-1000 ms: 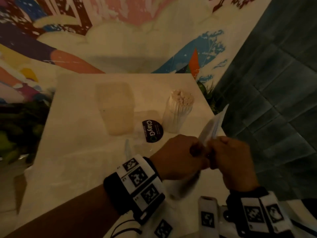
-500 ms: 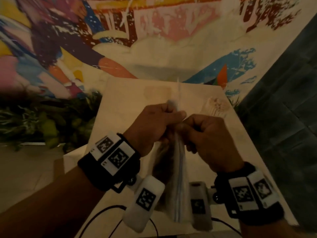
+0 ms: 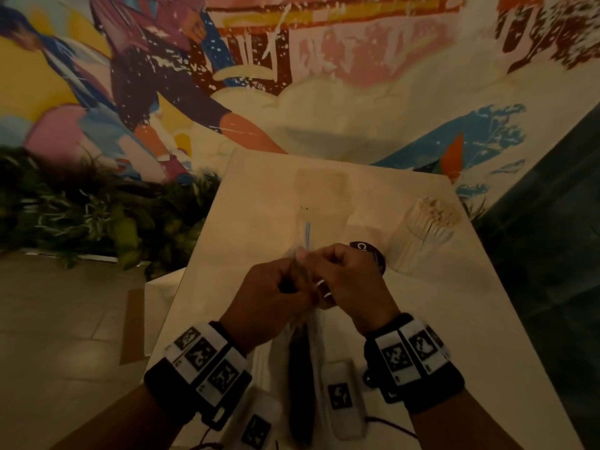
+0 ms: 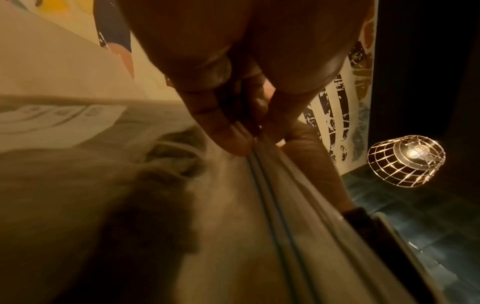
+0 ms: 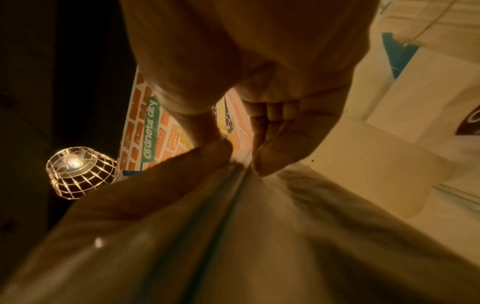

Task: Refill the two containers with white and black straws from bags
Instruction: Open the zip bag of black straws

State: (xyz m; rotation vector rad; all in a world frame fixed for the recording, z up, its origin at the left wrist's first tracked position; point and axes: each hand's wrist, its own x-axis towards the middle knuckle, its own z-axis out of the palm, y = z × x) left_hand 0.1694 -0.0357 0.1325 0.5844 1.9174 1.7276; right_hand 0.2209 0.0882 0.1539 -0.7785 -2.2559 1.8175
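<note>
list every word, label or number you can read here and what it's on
"araneta city": green sign on the painted brick mural, right wrist view.
"C": only the first letter shows on the round black sticker on the table; the right hand covers the rest.
Label on the bag: too blurred to read.
Wristband markers: square codes, no readable text.

A café or similar eatery was suggested: a bright painted mural (image 3: 292, 76) covered the wall, lettered "araneta city" in the right wrist view, a caged pendant lamp (image 4: 406, 160) was lit, foliage (image 3: 81, 216) was banked beside the pale desk (image 3: 438, 313), and a container of white straws (image 3: 425, 232) was kept there.
</note>
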